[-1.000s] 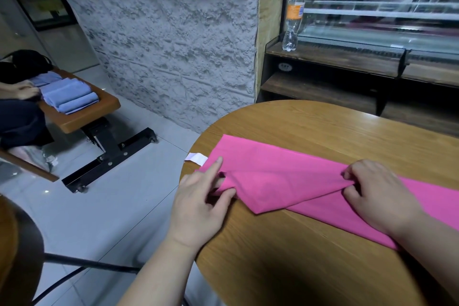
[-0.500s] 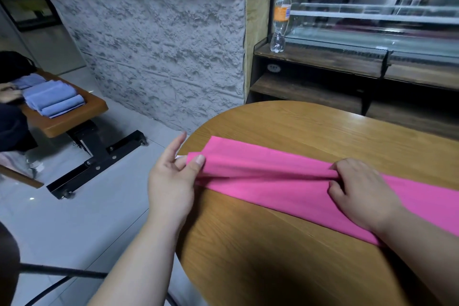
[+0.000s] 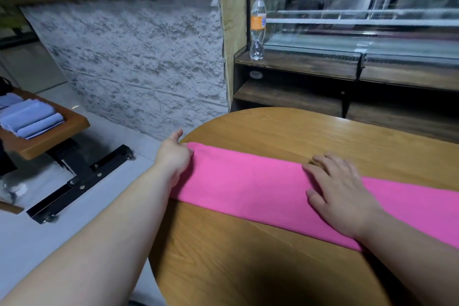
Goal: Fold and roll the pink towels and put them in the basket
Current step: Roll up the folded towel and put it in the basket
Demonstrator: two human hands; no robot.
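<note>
Pink towel (image 3: pixel 248 181), one, folded long, two hands (image 3: pixel 173 159) (image 3: pixel 342 194) on it

The pink towel (image 3: pixel 248 181) is folded into a long, narrow band, flat and smooth. It runs slantwise across the round wooden desk (image 3: pixel 298 131), from the left rim off past the right edge of view. The left hand (image 3: pixel 173 156) holds its left end at the rim, and the right hand (image 3: pixel 342 196) lies flat on its middle.

matt pink cloth towel (image 3: pixel 248 181), glossy wood table (image 3: pixel 285 131)
</note>
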